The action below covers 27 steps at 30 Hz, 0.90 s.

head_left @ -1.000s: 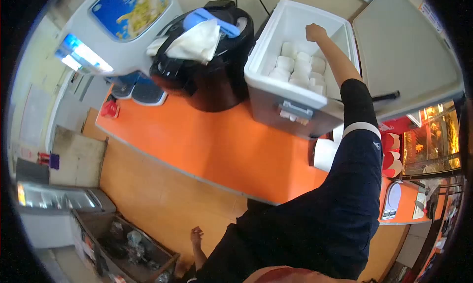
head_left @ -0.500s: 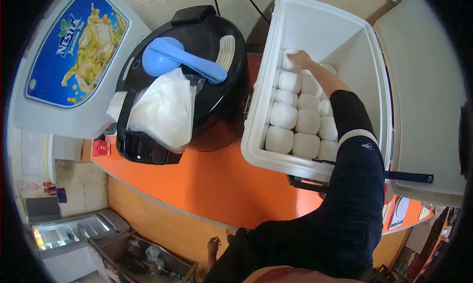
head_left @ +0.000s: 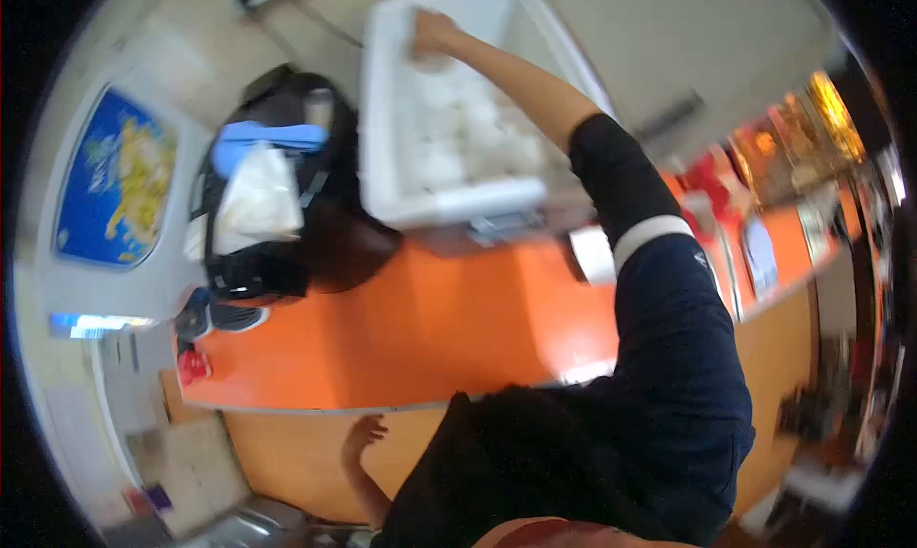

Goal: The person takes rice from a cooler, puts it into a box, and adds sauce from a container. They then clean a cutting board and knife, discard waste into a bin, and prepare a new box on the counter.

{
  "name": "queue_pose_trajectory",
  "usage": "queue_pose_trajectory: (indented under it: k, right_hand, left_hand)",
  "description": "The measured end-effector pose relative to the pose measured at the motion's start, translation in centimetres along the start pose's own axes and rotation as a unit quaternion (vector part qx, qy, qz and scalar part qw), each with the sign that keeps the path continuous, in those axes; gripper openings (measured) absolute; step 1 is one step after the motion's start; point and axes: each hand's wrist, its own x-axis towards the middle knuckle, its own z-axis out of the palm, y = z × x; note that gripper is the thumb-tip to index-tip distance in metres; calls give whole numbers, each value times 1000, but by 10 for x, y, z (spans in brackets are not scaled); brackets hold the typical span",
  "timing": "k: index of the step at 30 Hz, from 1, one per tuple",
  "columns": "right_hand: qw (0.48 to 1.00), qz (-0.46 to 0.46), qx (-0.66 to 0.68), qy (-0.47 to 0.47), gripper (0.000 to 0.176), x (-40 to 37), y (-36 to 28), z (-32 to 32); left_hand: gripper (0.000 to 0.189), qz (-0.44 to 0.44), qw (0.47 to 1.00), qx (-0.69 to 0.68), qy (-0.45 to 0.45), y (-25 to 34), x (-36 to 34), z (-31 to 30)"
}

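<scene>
Two bare hands show; the right hand (head_left: 432, 37) reaches down into the open white cooler box (head_left: 382, 190), by its far left corner, with the knuckles up and the fingers curled downward; a pale rounded form sits right under it, but blur hides whether the fingers pinch it, so I cannot tell. White rounded bundles (head_left: 473, 137) lie close together inside the cooler box, toward its near side, their edges smeared by motion; the cooler box stands on the orange worktop (head_left: 430, 338), its grey lid (head_left: 697, 47) open to the right.

The left hand (head_left: 361, 438) hangs near the worktop's near edge, fingers loosely parted and slightly bent. Left of the cooler box stands a black rice cooker (head_left: 349, 247); on its top rest a blue scoop (head_left: 277, 137) and a crumpled white cloth or bag (head_left: 258, 204); farther left is a drink dispenser (head_left: 119, 180) with a blue and yellow panel.
</scene>
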Motion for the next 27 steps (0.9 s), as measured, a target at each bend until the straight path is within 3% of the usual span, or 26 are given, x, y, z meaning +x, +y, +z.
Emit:
queue_pose_trajectory:
  k: [1,2,3,4,5,7,8,9,10,11,12,13,15,16,17,19,22,23,24,25,27]
  right_hand:
    - [999,-10,28,27,48,-20,-14,-21]
    - [990,-90,60,90,42,-55,-28,-51]
    - [967,-146,41,205,44,-72,-33,-56]
    - [953,-97,174,229,49,-125,-55,-80]
    - [935,-116,311,122,57,-176,-65,-102]
    - [868,-118,435,207,62,-273,-85,-105]
    - [870,-101,433,212,61,-332,-88,-107]
    - [788,-78,586,171,59,-390,-90,-98]
    - [825,-85,522,202,56,-437,-81,-84]
    - [799,-78,556,213,54,-481,-70,-60]
    - [718,-2,685,125,52,-526,-61,-42]
    - [597,125,793,19,49,-572,-61,-31]
    - [368,228,897,87,34,-665,-43,14]
    - [282,304,895,165,28,-704,-38,30]
    - [228,391,871,193,28,-743,-28,40]
    - [195,467,839,201,31,-814,-9,62]
    - [215,526,788,237,35,-902,33,132]
    - [227,563,754,251,36,-922,51,146]
    - [279,643,672,238,37,-931,67,142]
    - [270,642,678,235,37,-943,83,155]
    - [357,645,644,205,31,-971,123,197]
  left_hand:
    - [33,-11,996,93,2,21,6,-6]
    - [36,65,998,11,1,37,6,-7]
    - [39,166,982,62,-65,60,2,-8]
    - [36,146,977,135,-76,91,-1,-1]
    - [35,179,958,188,-125,113,1,11]
    - [34,238,909,263,-220,155,3,52]
    - [33,261,885,283,-263,168,0,85]
    - [33,259,854,308,-330,177,3,119]
    - [32,255,822,326,-391,181,4,156]
    - [32,252,790,351,-435,176,4,194]
    - [33,247,758,372,-476,173,9,226]
    - [36,200,751,356,-519,162,12,255]
    - [44,96,730,327,-592,140,17,312]
    - [53,113,708,435,-545,122,26,336]
    - [51,119,642,455,-605,100,44,367]
    - [51,83,624,520,-577,72,59,424]
    - [55,82,642,540,-538,35,108,502]
    - [52,128,676,551,-472,18,138,530]
    - [48,171,704,560,-402,1,170,554]
    - [48,162,704,566,-398,-16,206,572]
    - [44,216,737,566,-301,-35,276,619]
